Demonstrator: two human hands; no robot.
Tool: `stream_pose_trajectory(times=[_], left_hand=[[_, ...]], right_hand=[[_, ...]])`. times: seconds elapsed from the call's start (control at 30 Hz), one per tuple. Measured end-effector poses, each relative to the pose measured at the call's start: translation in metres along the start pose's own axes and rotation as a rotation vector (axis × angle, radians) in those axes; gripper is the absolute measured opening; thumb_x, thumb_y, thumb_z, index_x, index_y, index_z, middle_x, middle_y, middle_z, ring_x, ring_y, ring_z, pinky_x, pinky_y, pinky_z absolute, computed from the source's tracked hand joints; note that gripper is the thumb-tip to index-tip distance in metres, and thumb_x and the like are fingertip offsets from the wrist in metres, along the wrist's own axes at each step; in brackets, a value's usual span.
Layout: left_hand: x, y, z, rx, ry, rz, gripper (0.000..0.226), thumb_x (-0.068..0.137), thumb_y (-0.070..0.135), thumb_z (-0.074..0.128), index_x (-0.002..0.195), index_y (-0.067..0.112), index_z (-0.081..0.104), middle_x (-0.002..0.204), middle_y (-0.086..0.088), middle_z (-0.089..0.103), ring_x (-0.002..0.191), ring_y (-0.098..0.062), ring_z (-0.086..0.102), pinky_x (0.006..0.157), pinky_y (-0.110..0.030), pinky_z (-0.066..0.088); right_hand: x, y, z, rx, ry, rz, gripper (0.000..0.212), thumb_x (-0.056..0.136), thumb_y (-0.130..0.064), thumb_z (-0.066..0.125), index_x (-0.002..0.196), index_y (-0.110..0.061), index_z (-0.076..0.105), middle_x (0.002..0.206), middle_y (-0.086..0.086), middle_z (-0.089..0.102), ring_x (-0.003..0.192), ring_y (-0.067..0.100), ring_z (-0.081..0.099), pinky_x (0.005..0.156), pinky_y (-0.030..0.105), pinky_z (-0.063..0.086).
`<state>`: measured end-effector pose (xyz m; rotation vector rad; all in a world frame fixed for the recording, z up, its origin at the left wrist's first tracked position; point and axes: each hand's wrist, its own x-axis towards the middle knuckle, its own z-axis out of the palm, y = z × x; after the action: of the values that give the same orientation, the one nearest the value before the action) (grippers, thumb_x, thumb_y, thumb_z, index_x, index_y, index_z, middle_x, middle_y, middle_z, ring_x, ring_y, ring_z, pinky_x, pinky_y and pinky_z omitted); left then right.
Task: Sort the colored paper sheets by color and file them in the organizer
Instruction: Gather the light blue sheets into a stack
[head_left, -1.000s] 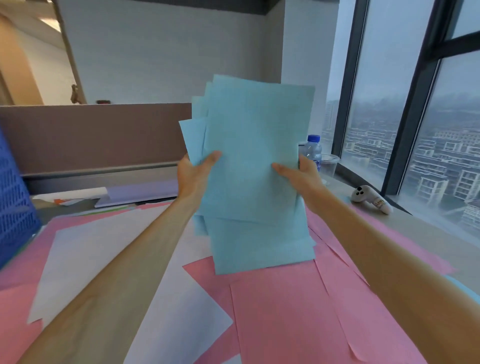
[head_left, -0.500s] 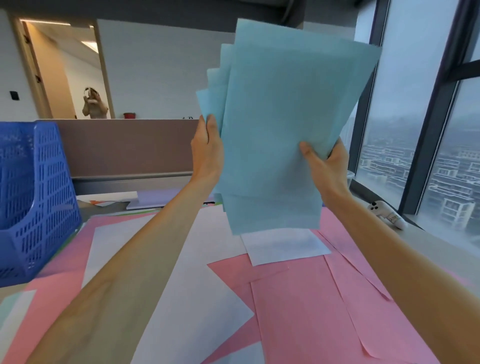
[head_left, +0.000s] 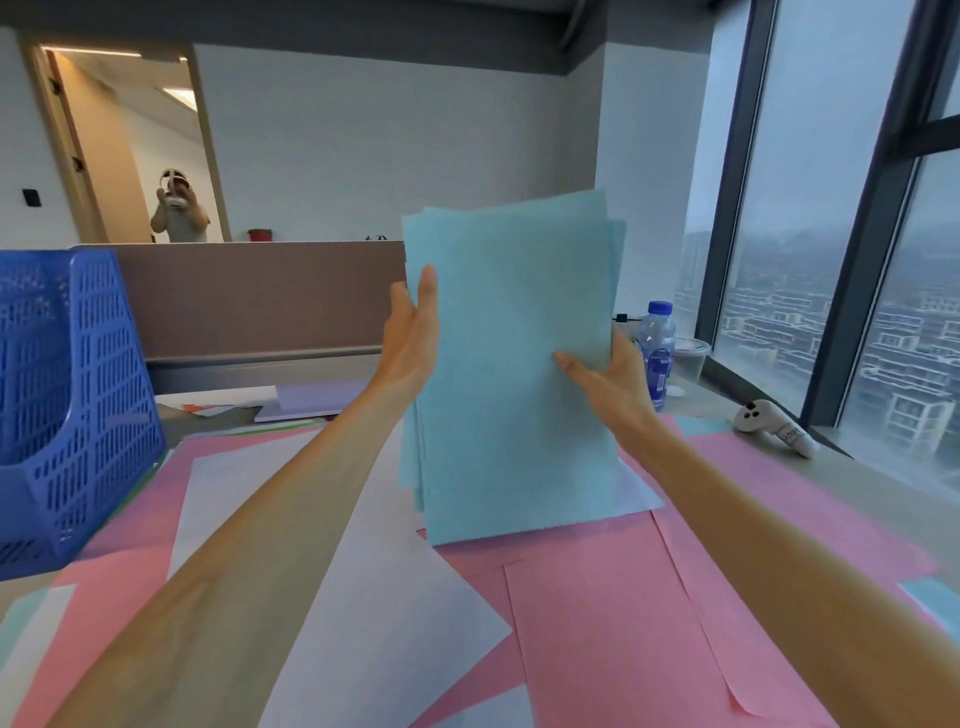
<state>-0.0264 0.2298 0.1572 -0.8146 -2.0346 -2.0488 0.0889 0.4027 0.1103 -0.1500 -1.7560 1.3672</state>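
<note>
Two hands held one stack of blue sheets (head_left: 514, 364) upright above the table (head_left: 883, 499). At least three sheet edges showed at its top right corner, but the full count could not be told. The left hand (head_left: 415, 338) lay flat against the stack's left edge with its fingers (head_left: 428, 291) straight and pointing up, pressing rather than gripping. The right hand (head_left: 608, 384) pinched the right edge, its thumb across the front and its fingers hidden behind the paper. The stack's bottom edge hung low over the loose paper on the table; whether it touched could not be told. That paper was at least four overlapping pink sheets (head_left: 613, 623) and three white sheets (head_left: 395, 597), one of them partly hidden behind the stack. One blue mesh organizer (head_left: 67, 405) stood at the left edge of the table, well apart from the stack; what was in it could not be seen. Near the window stood one bottle (head_left: 655, 343) with a blue cap and, just beside it, one clear cup (head_left: 691, 358) whose contents could not be told; one white controller (head_left: 774, 428) lay further right. One person (head_left: 179, 213) stood in the far doorway. Half a second earlier the stack had been higher, tilted and fanned at the top; now it sat lower and nearly squared, and the left hand had gone from wrapping the edge to lying flat against it.
</note>
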Motion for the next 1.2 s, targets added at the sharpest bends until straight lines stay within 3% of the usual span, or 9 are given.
stream_pose_trajectory(times=[0.2, 0.37, 0.47, 0.6, 0.8, 0.93, 1.0, 1.13, 1.2], left_hand=[[0.009, 0.005, -0.019, -0.088, -0.075, 0.065, 0.036, 0.085, 0.03, 0.071, 0.113, 0.019, 0.053, 0.107, 0.003, 0.067, 0.092, -0.012, 0.066, 0.082, -0.032, 0.055], [0.003, -0.014, -0.017, -0.004, 0.055, 0.192, 0.012, 0.09, 0.022, 0.062, 0.102, 0.022, 0.062, 0.097, 0.001, 0.069, 0.084, -0.014, 0.061, 0.08, -0.039, 0.053], [-0.015, -0.032, -0.013, 0.058, -0.012, 0.097, 0.015, 0.095, 0.029, 0.055, 0.109, 0.023, 0.053, 0.1, 0.008, 0.064, 0.094, -0.015, 0.061, 0.078, -0.029, 0.046], [-0.04, -0.068, -0.018, 0.223, -0.08, -0.111, 0.027, 0.098, 0.039, 0.046, 0.11, 0.015, 0.043, 0.093, 0.004, 0.055, 0.084, -0.017, 0.053, 0.064, -0.029, 0.038], [-0.034, -0.065, -0.018, 0.147, 0.008, -0.073, 0.023, 0.1, 0.035, 0.041, 0.103, 0.012, 0.041, 0.077, 0.003, 0.043, 0.063, -0.013, 0.038, 0.055, -0.026, 0.033], [-0.043, -0.072, -0.011, 0.1, -0.113, -0.208, 0.022, 0.097, 0.031, 0.043, 0.112, 0.016, 0.04, 0.096, 0.001, 0.055, 0.08, -0.015, 0.052, 0.072, -0.034, 0.045], [-0.052, -0.076, -0.007, 0.119, -0.114, -0.176, 0.017, 0.097, 0.024, 0.042, 0.11, 0.013, 0.042, 0.088, -0.001, 0.053, 0.07, -0.016, 0.048, 0.063, -0.032, 0.041], [-0.058, -0.061, -0.017, 0.055, 0.048, -0.132, 0.012, 0.095, 0.018, 0.038, 0.085, 0.016, 0.033, 0.071, 0.002, 0.036, 0.059, -0.015, 0.032, 0.054, -0.029, 0.029], [-0.066, -0.054, -0.029, 0.082, -0.015, -0.183, 0.004, 0.096, 0.018, 0.035, 0.093, 0.016, 0.033, 0.073, 0.002, 0.038, 0.06, -0.015, 0.035, 0.055, -0.03, 0.03]], right_hand=[[0.016, -0.04, 0.008, 0.105, 0.2, -0.09, 0.035, 0.081, -0.009, 0.072, 0.111, -0.02, 0.056, 0.097, -0.011, 0.068, 0.082, 0.001, 0.067, 0.074, 0.019, 0.055], [0.015, -0.042, 0.016, 0.09, 0.145, -0.101, 0.045, 0.078, -0.01, 0.076, 0.116, -0.019, 0.054, 0.099, -0.014, 0.068, 0.087, 0.001, 0.068, 0.077, 0.022, 0.057], [0.005, -0.018, 0.019, 0.026, 0.099, -0.041, 0.048, 0.077, -0.014, 0.079, 0.116, -0.021, 0.053, 0.103, -0.012, 0.068, 0.091, 0.001, 0.068, 0.08, 0.023, 0.056], [-0.013, 0.022, 0.019, -0.101, 0.054, 0.049, 0.047, 0.077, -0.017, 0.078, 0.116, -0.018, 0.053, 0.107, -0.007, 0.067, 0.091, 0.0, 0.066, 0.079, 0.023, 0.056], [-0.013, 0.028, 0.023, -0.127, 0.089, 0.078, 0.029, 0.085, -0.017, 0.064, 0.109, -0.018, 0.049, 0.101, -0.003, 0.063, 0.089, 0.013, 0.062, 0.074, 0.023, 0.05], [-0.024, 0.034, 0.026, -0.14, 0.082, 0.101, 0.027, 0.085, -0.008, 0.057, 0.109, -0.014, 0.044, 0.091, -0.01, 0.057, 0.085, 0.014, 0.056, 0.072, 0.026, 0.046], [-0.03, 0.032, 0.028, -0.151, 0.086, 0.114, 0.024, 0.084, -0.005, 0.055, 0.105, -0.014, 0.047, 0.089, -0.009, 0.058, 0.084, 0.016, 0.057, 0.067, 0.025, 0.048], [-0.031, 0.011, 0.036, -0.134, 0.173, -0.002, 0.029, 0.082, 0.0, 0.052, 0.107, -0.015, 0.053, 0.085, -0.014, 0.059, 0.068, -0.007, 0.058, 0.063, 0.013, 0.049], [-0.036, 0.003, 0.043, -0.129, 0.158, -0.02, 0.031, 0.082, 0.001, 0.052, 0.108, -0.016, 0.054, 0.088, -0.013, 0.06, 0.071, -0.007, 0.059, 0.062, 0.012, 0.047]])
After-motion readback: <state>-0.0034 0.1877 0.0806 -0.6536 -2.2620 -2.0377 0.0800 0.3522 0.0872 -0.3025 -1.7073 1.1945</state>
